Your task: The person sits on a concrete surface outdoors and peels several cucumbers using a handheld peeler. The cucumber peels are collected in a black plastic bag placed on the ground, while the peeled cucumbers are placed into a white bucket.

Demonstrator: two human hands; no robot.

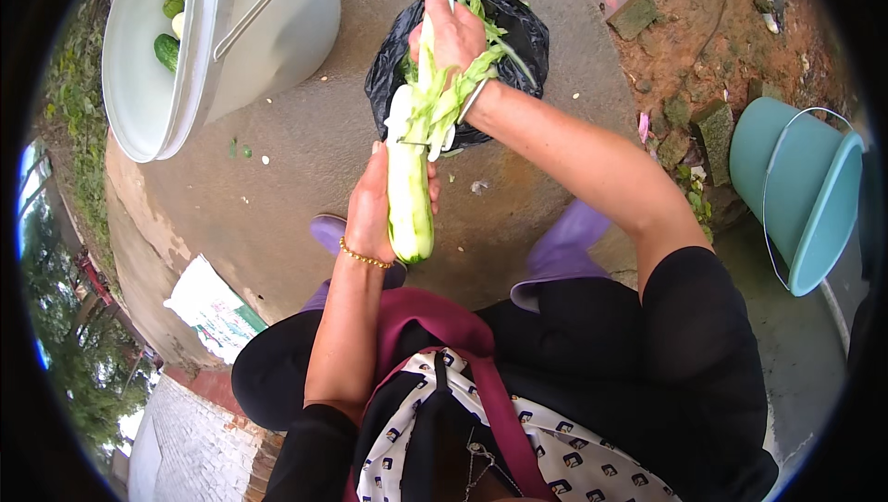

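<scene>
A long, pale green, partly peeled cucumber or similar gourd (411, 204) lies lengthwise in my left hand (371, 200), whose fingers wrap its lower part. My right hand (451, 34) grips the white handle of a peeler (424, 51), its head on the vegetable's upper half. Green peel strips (444, 103) bunch over the peeler and drape against my right wrist. Beneath my right hand sits a black plastic bag (517, 23) with more peel in it. The vegetable's upper end is whitish; its lower tip is dark green.
At the upper left a large white bucket (284, 37) holds several green vegetables (166, 51). A teal bucket (784, 176) with a wire handle is at the right, near broken bricks (711, 141) and bare soil. A white printed sack (211, 308) lies on the concrete at the left.
</scene>
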